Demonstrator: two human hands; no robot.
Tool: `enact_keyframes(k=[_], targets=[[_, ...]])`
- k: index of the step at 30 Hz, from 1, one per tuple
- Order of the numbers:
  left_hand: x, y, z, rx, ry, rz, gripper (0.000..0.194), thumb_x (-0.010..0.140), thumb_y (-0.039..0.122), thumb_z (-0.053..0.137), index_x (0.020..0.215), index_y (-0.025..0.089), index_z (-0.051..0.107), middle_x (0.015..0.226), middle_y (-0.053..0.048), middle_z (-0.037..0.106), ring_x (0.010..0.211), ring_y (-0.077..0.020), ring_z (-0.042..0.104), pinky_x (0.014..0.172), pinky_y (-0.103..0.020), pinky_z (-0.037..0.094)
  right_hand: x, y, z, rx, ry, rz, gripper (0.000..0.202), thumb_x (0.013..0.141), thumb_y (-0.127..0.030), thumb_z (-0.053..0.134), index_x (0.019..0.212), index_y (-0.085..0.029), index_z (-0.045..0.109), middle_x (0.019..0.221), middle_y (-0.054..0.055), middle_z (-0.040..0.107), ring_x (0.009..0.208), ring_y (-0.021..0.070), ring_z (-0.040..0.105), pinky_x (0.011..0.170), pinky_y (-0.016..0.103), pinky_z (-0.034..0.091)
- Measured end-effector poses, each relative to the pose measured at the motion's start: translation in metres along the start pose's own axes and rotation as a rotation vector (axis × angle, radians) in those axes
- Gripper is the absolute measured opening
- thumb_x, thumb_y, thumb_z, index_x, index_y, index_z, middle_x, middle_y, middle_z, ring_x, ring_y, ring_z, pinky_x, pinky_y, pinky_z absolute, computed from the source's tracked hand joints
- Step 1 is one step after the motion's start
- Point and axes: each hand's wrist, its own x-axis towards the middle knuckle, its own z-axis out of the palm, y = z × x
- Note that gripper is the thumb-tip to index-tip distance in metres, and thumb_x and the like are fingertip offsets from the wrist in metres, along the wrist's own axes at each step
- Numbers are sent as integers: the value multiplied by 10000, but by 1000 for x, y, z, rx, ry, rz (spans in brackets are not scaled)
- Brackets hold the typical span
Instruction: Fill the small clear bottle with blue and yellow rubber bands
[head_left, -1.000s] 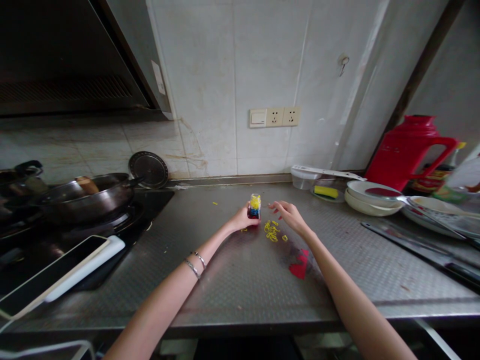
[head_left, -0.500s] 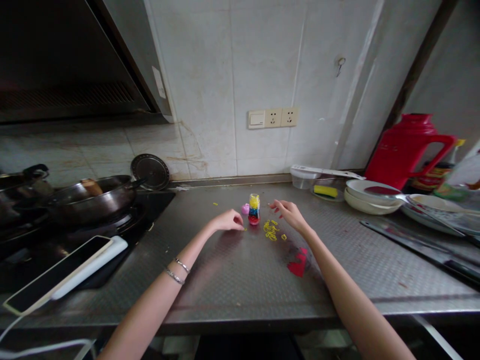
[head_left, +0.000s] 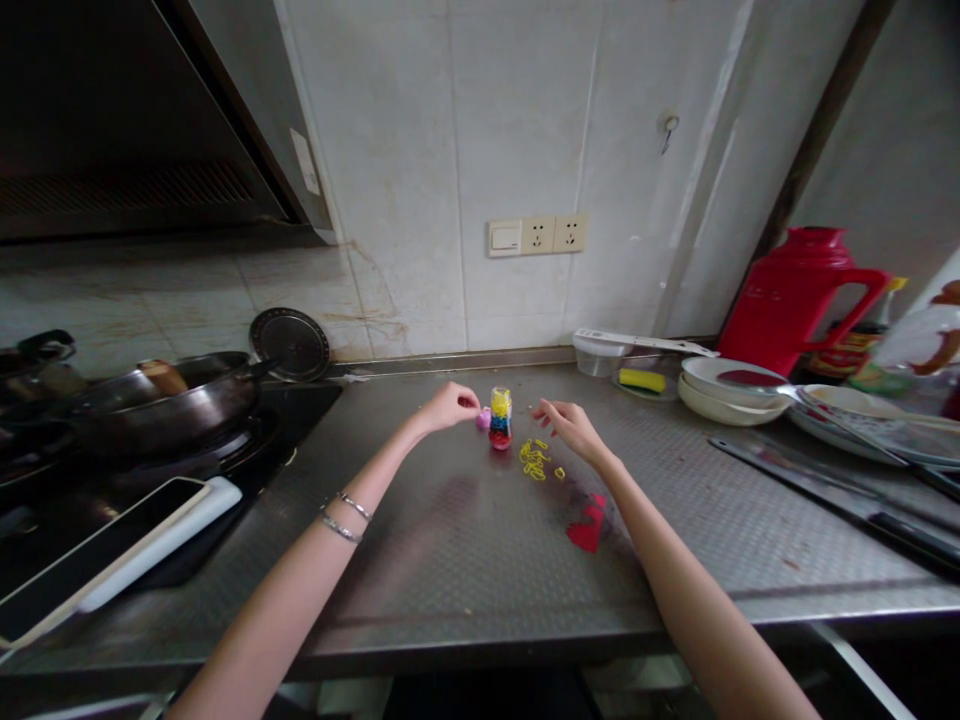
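Observation:
A small clear bottle (head_left: 500, 418) with yellow, blue and red layers stands upright on the metal counter (head_left: 420, 530). Just left of it lies a pink object (head_left: 484, 419). My left hand (head_left: 452, 406) is raised beside the pink object, thumb and fingertips pinched together; whatever they hold is too small to make out. To the right of the bottle my right hand (head_left: 568, 425) hovers with its fingers loosely curled and apart, nothing visible in it. Between bottle and right hand lie several yellow loops (head_left: 533, 459), with a separate yellow loop (head_left: 559, 473) near them. Red heart-shaped pieces (head_left: 586, 525) lie nearer the front.
On the left are a phone (head_left: 101, 550), a pan (head_left: 169, 405) on the stove and a round dark lid (head_left: 289, 345). At the right stand a red thermos (head_left: 795, 300), stacked bowls (head_left: 731, 400), a yellow sponge (head_left: 641, 381) and a long knife (head_left: 810, 490).
My left hand has lifted from the counter in front of the bottle, moving up and back beside the pink object. My right hand has hardly moved. The view has shifted slightly.

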Motion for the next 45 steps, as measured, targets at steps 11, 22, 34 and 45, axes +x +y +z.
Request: enact_keyframes(k=[11, 22, 34, 45], targets=[[48, 44, -17, 169, -12, 168, 130, 650, 182, 570, 682, 105, 668, 642, -38, 614, 582, -106, 510, 571, -225, 380, 0, 1, 1, -20, 8, -5, 516, 807, -509, 354, 771, -100, 667, 752, 103, 659, 643, 160, 584, 460, 220, 449], [55, -53, -36, 342, -51, -140, 202, 659, 205, 555, 800, 121, 673, 783, -60, 669, 710, -152, 580, 649, -222, 408, 3, 14, -6, -264, -127, 28, 292, 712, -325, 505, 835, -140, 695, 658, 34, 655, 558, 145, 568, 524, 231, 435], [21, -136, -34, 742, -188, -225, 272, 681, 144, 468, 859, 203, 666, 934, -82, 654, 849, -208, 584, 716, -271, 421, 9, 24, 5, -437, -375, -90, 413, 629, -241, 575, 1036, -216, 637, 1070, 54, 596, 995, 224, 498, 898, 345, 347], [22, -132, -33, 886, -243, -204, 284, 664, 153, 458, 855, 231, 653, 927, -65, 650, 831, -216, 593, 679, -285, 445, 10, 17, 10, -327, -539, -73, 426, 616, -235, 581, 1036, -172, 623, 982, 47, 631, 846, 172, 566, 741, 245, 425]])
